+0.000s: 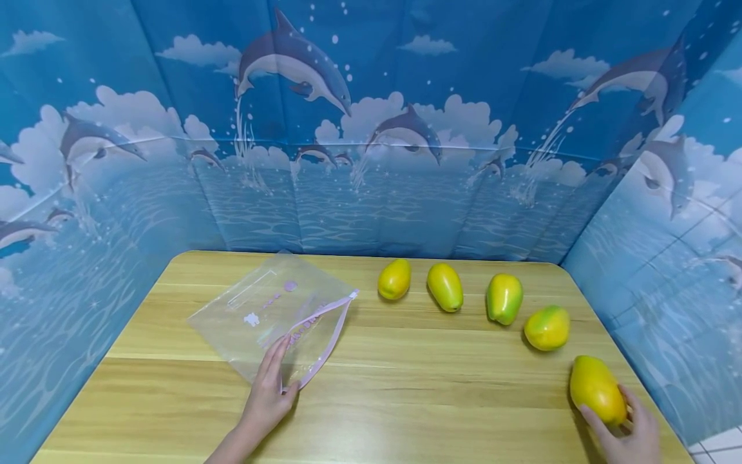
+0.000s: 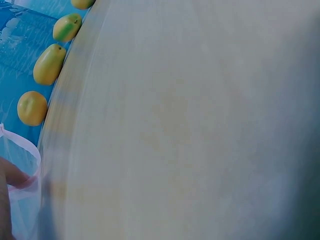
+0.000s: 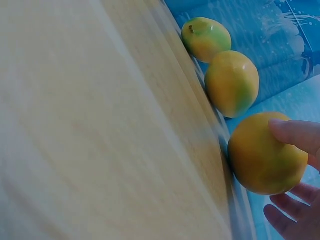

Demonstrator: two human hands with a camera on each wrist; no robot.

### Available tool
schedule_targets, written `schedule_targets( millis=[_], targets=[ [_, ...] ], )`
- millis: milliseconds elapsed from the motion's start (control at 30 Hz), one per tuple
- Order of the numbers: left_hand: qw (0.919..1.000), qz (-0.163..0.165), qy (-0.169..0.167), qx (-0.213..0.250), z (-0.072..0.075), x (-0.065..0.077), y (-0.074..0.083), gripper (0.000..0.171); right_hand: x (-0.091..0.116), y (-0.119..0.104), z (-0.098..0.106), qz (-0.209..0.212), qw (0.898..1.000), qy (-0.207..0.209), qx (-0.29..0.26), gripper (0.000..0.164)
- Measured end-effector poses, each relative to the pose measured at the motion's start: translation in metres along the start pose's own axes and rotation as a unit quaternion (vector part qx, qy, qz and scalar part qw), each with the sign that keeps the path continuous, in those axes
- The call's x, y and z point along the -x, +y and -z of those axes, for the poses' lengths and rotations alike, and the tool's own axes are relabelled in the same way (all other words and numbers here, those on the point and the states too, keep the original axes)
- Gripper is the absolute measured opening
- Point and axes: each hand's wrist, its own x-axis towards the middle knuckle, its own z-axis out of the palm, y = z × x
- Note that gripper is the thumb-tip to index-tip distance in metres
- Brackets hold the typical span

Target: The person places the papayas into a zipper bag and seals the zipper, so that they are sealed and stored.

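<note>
A clear zip bag [image 1: 237, 328] with a pink zip edge and purple print lies flat on the left of the wooden table. My left hand [image 1: 271, 386] holds it at its gaping mouth, fingers at the upper edge and thumb at the lower one. In the left wrist view, a finger [image 2: 15, 175] shows against the pink rim. At the table's right front, my right hand [image 1: 634, 428] grips a yellow mango [image 1: 596, 386]. The right wrist view has the thumb [image 3: 295, 134] on this mango's side and the other fingers spread around its lower part.
More yellow-green mangoes curve along the back and right of the wooden table [image 1: 406, 399]: one [image 1: 394, 279] by the bag's corner, then others [image 1: 445, 287], [image 1: 504, 298] and the nearest [image 1: 547, 328]. A blue dolphin-print curtain [image 1: 371, 212] hangs along the back and sides.
</note>
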Motion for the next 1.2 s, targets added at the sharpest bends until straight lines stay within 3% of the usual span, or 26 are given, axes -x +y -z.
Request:
schedule_targets(
  millis=[233,333,433,600,800,1033,1200],
  targets=[
    [1.0,-0.003,0.001,0.004,0.0,0.0,-0.001,0.104,-0.015,0.02,-0.009,-0.02,0.999,-0.017,-0.027,0.083],
    [1.0,-0.005,0.001,0.003,0.0,0.0,-0.001,0.103,-0.011,0.009,-0.004,-0.021,0.999,-0.037,-0.034,0.082],
    [1.0,-0.002,-0.001,0.004,0.0,0.0,-0.001,0.103,-0.009,0.001,0.0,-0.02,0.999,-0.044,-0.001,0.083],
    [1.0,-0.002,-0.001,0.0,0.0,0.0,-0.001,0.105,-0.009,-0.004,0.002,-0.024,0.998,-0.049,-0.01,0.083],
    [1.0,-0.002,-0.001,-0.004,0.0,0.0,0.0,0.106,-0.01,-0.002,0.0,-0.057,0.996,-0.033,-0.053,0.082],
    [1.0,0.002,-0.001,-0.002,0.0,0.0,-0.002,0.108,-0.007,-0.01,0.001,-0.101,0.994,-0.007,-0.049,0.083],
    [1.0,-0.001,0.004,-0.003,0.0,0.0,-0.001,0.108,-0.002,-0.019,0.0,-0.109,0.989,0.051,-0.081,0.079]
  ],
)
